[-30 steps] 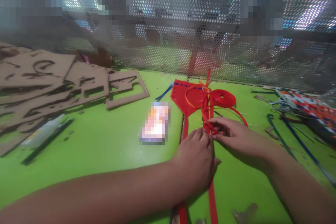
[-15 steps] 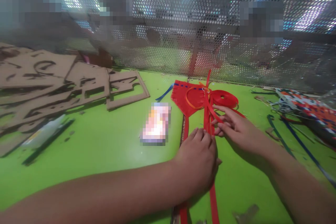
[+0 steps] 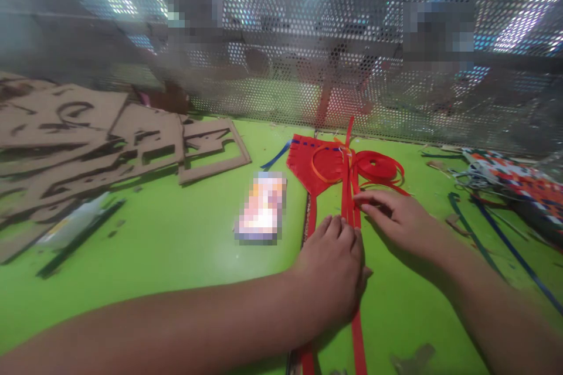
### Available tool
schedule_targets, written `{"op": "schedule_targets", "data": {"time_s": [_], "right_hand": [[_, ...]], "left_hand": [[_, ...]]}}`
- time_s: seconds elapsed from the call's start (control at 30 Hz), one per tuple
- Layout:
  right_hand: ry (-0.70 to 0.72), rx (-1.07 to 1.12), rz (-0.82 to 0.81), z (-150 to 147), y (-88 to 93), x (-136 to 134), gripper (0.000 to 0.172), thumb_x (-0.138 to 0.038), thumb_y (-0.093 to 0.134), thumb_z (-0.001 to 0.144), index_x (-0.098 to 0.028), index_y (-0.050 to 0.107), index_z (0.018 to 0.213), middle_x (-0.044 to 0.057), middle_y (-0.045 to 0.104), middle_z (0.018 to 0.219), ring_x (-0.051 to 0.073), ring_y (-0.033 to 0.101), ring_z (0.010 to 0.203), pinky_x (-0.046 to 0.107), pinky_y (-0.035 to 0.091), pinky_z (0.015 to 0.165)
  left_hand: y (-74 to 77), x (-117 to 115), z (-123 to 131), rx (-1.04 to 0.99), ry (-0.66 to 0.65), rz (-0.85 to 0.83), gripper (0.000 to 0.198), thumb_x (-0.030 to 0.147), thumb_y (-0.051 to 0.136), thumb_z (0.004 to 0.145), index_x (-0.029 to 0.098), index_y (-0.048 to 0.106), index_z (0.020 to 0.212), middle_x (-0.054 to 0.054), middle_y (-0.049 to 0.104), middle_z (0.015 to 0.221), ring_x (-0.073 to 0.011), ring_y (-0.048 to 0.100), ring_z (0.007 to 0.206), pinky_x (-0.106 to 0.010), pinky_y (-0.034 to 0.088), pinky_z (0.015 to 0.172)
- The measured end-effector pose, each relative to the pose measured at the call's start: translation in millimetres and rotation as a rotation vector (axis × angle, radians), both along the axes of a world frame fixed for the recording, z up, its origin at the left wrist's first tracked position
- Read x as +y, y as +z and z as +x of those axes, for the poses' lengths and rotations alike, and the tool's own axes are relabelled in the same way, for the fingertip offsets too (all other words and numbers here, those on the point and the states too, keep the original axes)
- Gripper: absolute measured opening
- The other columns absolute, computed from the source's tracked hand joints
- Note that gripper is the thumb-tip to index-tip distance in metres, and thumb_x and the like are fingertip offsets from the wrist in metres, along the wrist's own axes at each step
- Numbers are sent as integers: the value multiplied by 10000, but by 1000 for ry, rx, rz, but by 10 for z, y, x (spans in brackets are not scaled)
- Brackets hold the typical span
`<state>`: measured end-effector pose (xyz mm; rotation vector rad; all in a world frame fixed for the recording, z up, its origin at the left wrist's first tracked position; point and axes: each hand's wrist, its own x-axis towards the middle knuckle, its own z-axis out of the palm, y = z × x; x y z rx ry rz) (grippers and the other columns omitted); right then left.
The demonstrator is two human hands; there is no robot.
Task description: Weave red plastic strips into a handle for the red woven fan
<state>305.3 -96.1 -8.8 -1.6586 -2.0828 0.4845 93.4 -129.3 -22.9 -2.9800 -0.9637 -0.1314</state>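
Your left hand lies flat, fingers together, pressing the red strips onto the green table. At its 2 o'clock, your right hand rests with fingers together, fingertips touching the strips, not pinching. Further out, a red coil sits at 12 o'clock, a red woven piece at 11, a blurred object at 10, cardboard cutouts beyond it, and a multicoloured woven mat at 2.
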Motion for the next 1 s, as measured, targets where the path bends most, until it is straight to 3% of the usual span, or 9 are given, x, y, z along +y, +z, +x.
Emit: {"op": "schedule_targets", "data": {"time_s": [0.13, 0.23, 0.37, 0.47, 0.6, 0.77, 1.0], "right_hand": [[29, 8, -4, -23, 7, -33, 321, -358, 565, 1026, -271, 770, 1256, 85, 804, 1238, 307, 756, 1071, 484, 590, 931], [-39, 81, 2, -20, -1, -38, 371, -377, 589, 1026, -278, 711, 1362, 91, 802, 1206, 306, 757, 1065, 502, 591, 959], [-112, 441, -96, -28, -41, -26, 540, -426, 647, 1012, -271, 560, 1522, 105, 779, 1202, 262, 771, 986, 478, 637, 922], [-86, 623, -207, -42, -94, -15, 529, -466, 681, 996, -222, 608, 1459, 132, 772, 1179, 259, 771, 984, 462, 664, 893], [-107, 594, -236, -38, -168, 5, 440, -451, 692, 981, -227, 674, 1360, 141, 751, 1226, 280, 764, 1058, 465, 690, 870], [-137, 607, -229, -39, -171, 17, 505, -393, 664, 990, -263, 592, 1472, 158, 710, 1352, 292, 768, 1114, 473, 702, 868], [-184, 730, -306, -88, -134, -7, 442, -360, 705, 967, -241, 645, 1389, 175, 686, 1420, 310, 763, 1164, 452, 695, 874]], "left_hand": [[0, -5, 5, 7, 15, -14, 637, 437, 371, 1122, 4, 509, 1568, -254, 591, 1532, -410, 514, 1464, -538, 421, 1220], [2, -7, 6, 15, 8, -28, 647, 442, 357, 1124, 0, 500, 1575, -261, 591, 1529, -421, 508, 1471, -545, 422, 1221], [14, -8, 8, 22, 4, -34, 645, 444, 344, 1125, 8, 511, 1571, -257, 592, 1530, -427, 502, 1479, -557, 424, 1223], [23, -11, 9, 20, 7, -35, 645, 449, 357, 1123, 13, 509, 1573, -256, 591, 1533, -423, 503, 1480, -557, 427, 1224], [21, -15, 6, 20, 11, -41, 655, 456, 361, 1121, 12, 492, 1583, -261, 580, 1543, -426, 493, 1489, -565, 426, 1224], [21, -10, 5, 24, 6, -40, 656, 450, 356, 1122, 6, 484, 1587, -262, 580, 1542, -429, 493, 1488, -560, 426, 1225], [27, -7, 15, 21, 11, -38, 657, 447, 359, 1121, -1, 479, 1586, -259, 577, 1545, -429, 493, 1486, -554, 410, 1235]]}}
